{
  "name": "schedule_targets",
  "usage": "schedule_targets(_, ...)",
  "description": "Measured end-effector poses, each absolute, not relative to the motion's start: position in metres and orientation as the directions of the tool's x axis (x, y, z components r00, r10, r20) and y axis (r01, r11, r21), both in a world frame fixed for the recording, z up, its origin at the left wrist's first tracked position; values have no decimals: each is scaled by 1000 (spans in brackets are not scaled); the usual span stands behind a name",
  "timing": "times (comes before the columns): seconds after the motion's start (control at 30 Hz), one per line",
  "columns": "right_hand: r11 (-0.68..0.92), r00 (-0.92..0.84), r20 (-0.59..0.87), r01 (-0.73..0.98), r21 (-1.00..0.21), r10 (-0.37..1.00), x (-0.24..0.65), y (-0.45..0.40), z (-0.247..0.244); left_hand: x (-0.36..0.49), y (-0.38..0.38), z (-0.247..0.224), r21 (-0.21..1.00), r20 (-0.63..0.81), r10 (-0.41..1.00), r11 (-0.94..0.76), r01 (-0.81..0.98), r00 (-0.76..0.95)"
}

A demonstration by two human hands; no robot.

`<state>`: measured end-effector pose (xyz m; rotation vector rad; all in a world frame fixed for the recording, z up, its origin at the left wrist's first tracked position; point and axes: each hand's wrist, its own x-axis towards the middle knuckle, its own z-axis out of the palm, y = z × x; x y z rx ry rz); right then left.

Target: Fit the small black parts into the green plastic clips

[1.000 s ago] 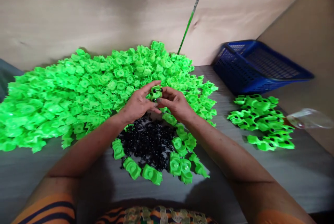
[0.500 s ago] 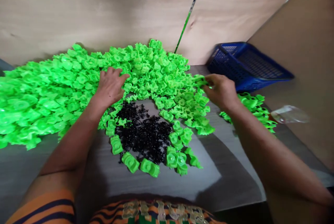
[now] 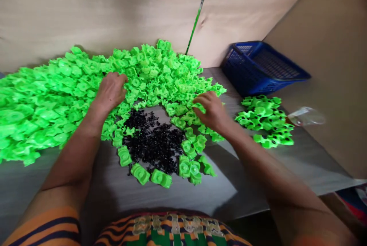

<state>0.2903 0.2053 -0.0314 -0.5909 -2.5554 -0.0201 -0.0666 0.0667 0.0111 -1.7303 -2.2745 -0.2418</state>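
My left hand (image 3: 111,90) rests over a large heap of bright green moulded plastic pieces (image 3: 71,96), thumb and forefinger apart; nothing shows between them. My right hand (image 3: 211,110) hovers over the right end of that heap, its fingers and thumb apart and no piece visible in them. Between the hands and nearer to me lies a pile of small thin black plastic parts (image 3: 156,144). Single green pieces (image 3: 161,178) ring its near side, some with a rounded dome in the middle.
On the right, a smaller group of green pieces (image 3: 262,114) with dark spots lies before a tilted blue plastic basket (image 3: 246,72). Beside it is a clear plastic container (image 3: 306,116). A thin green stick (image 3: 197,16) leans on the back board. A side panel bounds the right.
My right hand has moved left and towards me, and the green piece at its fingertips is no longer in it. My left hand's fingers have drawn closer together. The view has shifted slightly.
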Motion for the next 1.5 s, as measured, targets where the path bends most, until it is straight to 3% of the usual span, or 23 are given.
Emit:
schedule_targets(0.1,954,-899,360,167,-247,251,221,176,-28,-72,68,8,30,345,906,250,968,-245)
schedule_targets(0.17,959,-954,262,70,-275,145,190,161,-26,-72,69,8,88,377,890,242,966,-257)
schedule_targets(0.23,971,-984,149,62,-230,98,171,151,-25,-68,70,11,188,443,850,221,957,-283)
schedule_targets(0.4,980,-983,-18,181,-88,180,157,140,-25,-43,70,25,582,546,717,47,812,-433)
schedule_targets(0.53,977,-989,-35,145,-155,141,164,146,-27,-16,74,27,894,287,784,-12,448,-551)
schedule_targets(0.6,970,-990,-29,142,-199,139,170,150,-26,-3,76,23,975,134,809,-4,223,-572)
schedule_targets(0.73,965,-987,-25,158,-211,156,178,152,-21,14,80,13,1000,-22,811,7,-27,-584)
schedule_targets(0.87,973,-983,-50,184,-141,178,178,147,-18,25,81,9,996,-40,840,-9,-89,-541)
schedule_targets(1.07,974,-993,-31,117,-195,113,175,150,-33,27,81,10,991,-29,864,-40,-125,-502)
schedule_targets(1.13,958,-995,6,95,-272,100,176,153,-37,26,80,11,990,-53,864,-20,-140,-501)
schedule_targets(1.2,899,-991,91,48,-434,97,178,155,-37,26,79,12,989,-71,867,-3,-147,-493)
schedule_targets(1.33,550,-930,294,-130,-825,222,187,160,-25,26,76,11,994,-26,904,-21,-105,-427)
schedule_targets(1.43,282,-876,322,-226,-932,359,193,167,-12,25,76,8,998,-19,919,-7,-63,-394)
schedule_targets(1.5,214,-849,316,-245,-946,424,197,172,-5,25,76,7,998,-49,921,27,-61,-386)
